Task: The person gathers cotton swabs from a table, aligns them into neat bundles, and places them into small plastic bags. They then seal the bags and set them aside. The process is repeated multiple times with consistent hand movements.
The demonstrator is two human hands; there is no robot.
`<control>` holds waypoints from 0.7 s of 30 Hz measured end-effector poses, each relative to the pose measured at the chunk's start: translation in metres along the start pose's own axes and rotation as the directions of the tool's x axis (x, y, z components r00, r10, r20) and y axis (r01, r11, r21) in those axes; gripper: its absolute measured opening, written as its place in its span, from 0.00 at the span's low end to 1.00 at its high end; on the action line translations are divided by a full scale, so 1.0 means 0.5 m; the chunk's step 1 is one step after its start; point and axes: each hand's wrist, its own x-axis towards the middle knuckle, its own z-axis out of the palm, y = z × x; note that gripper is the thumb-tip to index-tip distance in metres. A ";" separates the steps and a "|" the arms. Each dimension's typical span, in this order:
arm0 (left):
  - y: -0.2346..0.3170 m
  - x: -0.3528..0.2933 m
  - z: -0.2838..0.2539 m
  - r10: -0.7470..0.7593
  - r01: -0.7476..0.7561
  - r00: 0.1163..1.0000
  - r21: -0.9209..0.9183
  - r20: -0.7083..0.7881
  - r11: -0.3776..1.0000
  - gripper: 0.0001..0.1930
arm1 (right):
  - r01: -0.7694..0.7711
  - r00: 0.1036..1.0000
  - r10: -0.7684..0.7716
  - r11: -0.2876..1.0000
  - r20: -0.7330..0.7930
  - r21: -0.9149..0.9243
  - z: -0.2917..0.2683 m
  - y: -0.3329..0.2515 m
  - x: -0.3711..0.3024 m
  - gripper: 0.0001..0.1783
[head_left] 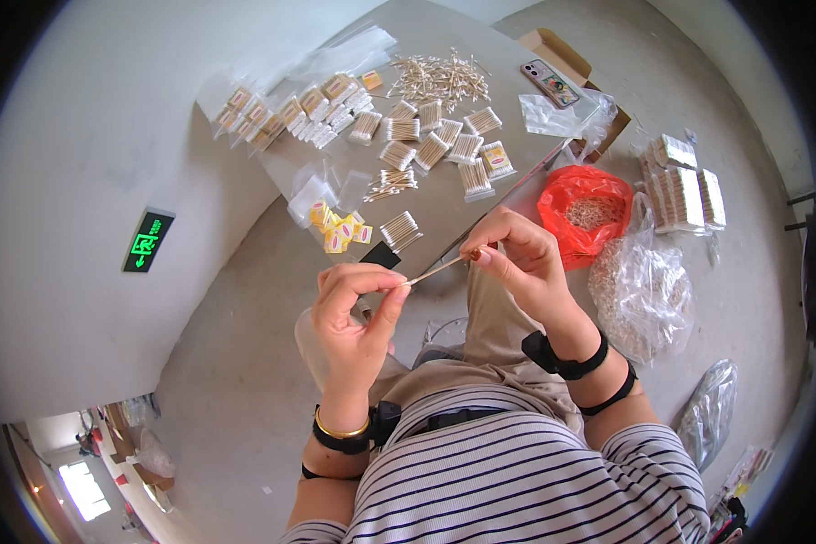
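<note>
Wooden cotton swabs [435, 269], thin bunch, pinched between my hands at picture centre. My left hand [358, 313] closes thumb and forefinger on near end, 7 o'clock of bunch. My right hand [521, 258] grips far end with fingertips, 2 o'clock. Bundled swabs [401, 230] on grey table [444, 195] at 12; red bag [586, 213] at 3.

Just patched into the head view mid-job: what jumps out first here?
Dead centre, the left hand and right hand pinch a thin bundle of cotton swabs between them. Above them, the grey table is strewn with small bagged swab packs and a loose swab pile. To the right, a bright red bag stands open on the floor, beside clear plastic bags.
</note>
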 end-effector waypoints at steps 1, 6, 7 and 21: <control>0.001 0.007 0.004 0.017 -0.018 0.999 0.034 0.041 0.999 0.15 | -0.004 1.000 0.004 1.000 -0.013 -0.021 -0.005 0.001 0.000 0.05; -0.038 0.015 0.035 -0.114 0.117 0.984 -0.014 0.135 0.993 0.26 | 0.020 0.964 -0.204 0.695 -0.171 -0.718 -0.139 0.013 0.020 0.07; -0.057 0.013 0.030 -0.137 0.133 0.978 0.035 0.159 0.991 0.26 | -0.042 0.942 -0.269 0.491 -0.198 -0.870 -0.187 0.023 0.025 0.08; -0.221 0.055 0.067 -0.304 0.270 0.915 0.156 0.265 0.950 0.18 | -0.223 0.975 0.084 0.292 -0.208 -0.930 -0.379 0.476 0.410 0.10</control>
